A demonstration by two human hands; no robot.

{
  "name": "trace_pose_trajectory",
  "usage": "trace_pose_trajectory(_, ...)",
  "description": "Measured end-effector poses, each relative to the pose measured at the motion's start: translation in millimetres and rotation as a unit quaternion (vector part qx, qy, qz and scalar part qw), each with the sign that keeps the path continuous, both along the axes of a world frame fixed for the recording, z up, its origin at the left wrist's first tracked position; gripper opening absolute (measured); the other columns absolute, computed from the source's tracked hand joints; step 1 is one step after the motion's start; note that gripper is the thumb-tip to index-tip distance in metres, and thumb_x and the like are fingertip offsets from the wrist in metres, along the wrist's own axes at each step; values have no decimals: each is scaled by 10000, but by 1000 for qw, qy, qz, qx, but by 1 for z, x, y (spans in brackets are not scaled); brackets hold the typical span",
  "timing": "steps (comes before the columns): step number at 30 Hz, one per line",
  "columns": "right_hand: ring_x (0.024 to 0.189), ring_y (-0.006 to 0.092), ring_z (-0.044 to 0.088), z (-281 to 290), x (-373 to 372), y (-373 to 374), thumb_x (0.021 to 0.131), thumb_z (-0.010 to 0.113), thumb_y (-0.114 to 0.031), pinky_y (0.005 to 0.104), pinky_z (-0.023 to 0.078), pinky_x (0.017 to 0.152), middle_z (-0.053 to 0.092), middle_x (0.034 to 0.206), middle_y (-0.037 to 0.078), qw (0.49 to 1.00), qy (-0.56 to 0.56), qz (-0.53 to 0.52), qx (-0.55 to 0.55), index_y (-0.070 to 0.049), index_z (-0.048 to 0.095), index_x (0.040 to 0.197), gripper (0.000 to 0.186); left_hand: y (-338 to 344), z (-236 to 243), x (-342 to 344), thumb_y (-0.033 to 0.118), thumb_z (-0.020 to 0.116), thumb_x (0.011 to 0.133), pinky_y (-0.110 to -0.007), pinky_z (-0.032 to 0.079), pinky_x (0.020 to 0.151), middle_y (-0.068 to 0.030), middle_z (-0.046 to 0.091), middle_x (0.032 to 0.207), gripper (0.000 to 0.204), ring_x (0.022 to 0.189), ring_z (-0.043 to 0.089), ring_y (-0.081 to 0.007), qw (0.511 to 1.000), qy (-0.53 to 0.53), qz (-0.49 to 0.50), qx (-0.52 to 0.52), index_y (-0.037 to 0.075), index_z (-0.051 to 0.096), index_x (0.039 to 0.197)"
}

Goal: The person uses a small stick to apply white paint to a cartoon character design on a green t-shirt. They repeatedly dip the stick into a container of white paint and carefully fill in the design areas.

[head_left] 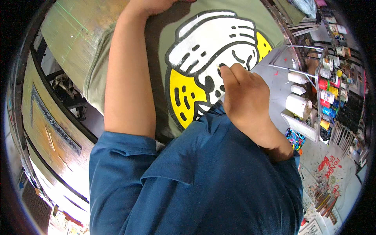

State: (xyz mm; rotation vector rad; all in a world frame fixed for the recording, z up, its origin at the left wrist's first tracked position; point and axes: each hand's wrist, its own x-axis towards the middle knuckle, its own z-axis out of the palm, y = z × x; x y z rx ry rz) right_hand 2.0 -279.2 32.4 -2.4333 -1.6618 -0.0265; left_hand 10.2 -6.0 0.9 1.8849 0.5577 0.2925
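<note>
An olive-green cloth garment (98, 74), probably a shirt, lies over a flat board. It bears a cartoon picture (219, 33) in white and yellow with thick black outlines. My right hand (246, 88) is closed in a pinch over the white part of the picture, beside its black marks. A small pale tip shows at the fingertips, but the fingers hide what it belongs to. My left arm reaches across the cloth at the left of the picture. Only part of my left hand (154, 4) shows at the top edge, and its fingers are mostly cut off.
Left of the garment are a paint-stained board (66, 27) and another framed panel (58, 133). At right, white tubs (297, 105) and coloured paint containers (327, 94) stand by a metal frame. A multicoloured tangle (295, 139) lies near the paint-spattered floor (313, 172).
</note>
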Motion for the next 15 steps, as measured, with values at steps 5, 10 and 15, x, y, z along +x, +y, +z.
trace_pose_trajectory(5, 669, 158, 563, -11, 28, -10, 981, 621, -51, 259, 453, 619, 631, 786, 67, 909, 372, -68, 174, 35, 704, 1045, 136, 9, -5, -1, 146, 872, 734, -283, 528, 673, -28, 721, 761, 181, 733, 684, -132, 996, 15, 12, 92, 60, 742, 826)
trace_pose_trajectory(10, 679, 53, 504, -46, 50, -33, 1020, 639, -162, 235, 427, 579, 630, 818, -13, 729, 611, -120, 285, 13, 709, 1115, 211, 19, -13, -5, 419, 894, 650, -357, 464, 999, -57, 767, 1004, 354, 1011, 698, -266, 990, 48, 9, 133, 192, 805, 905)
trace_pose_trajectory(15, 633, 62, 498, -47, 46, -31, 1011, 648, -133, 223, 410, 561, 632, 802, 20, 742, 587, -119, 300, 27, 704, 1123, 202, 14, -8, -2, 417, 889, 638, -416, 445, 966, -62, 755, 1002, 351, 1005, 672, -278, 980, 17, -3, 198, 193, 800, 893)
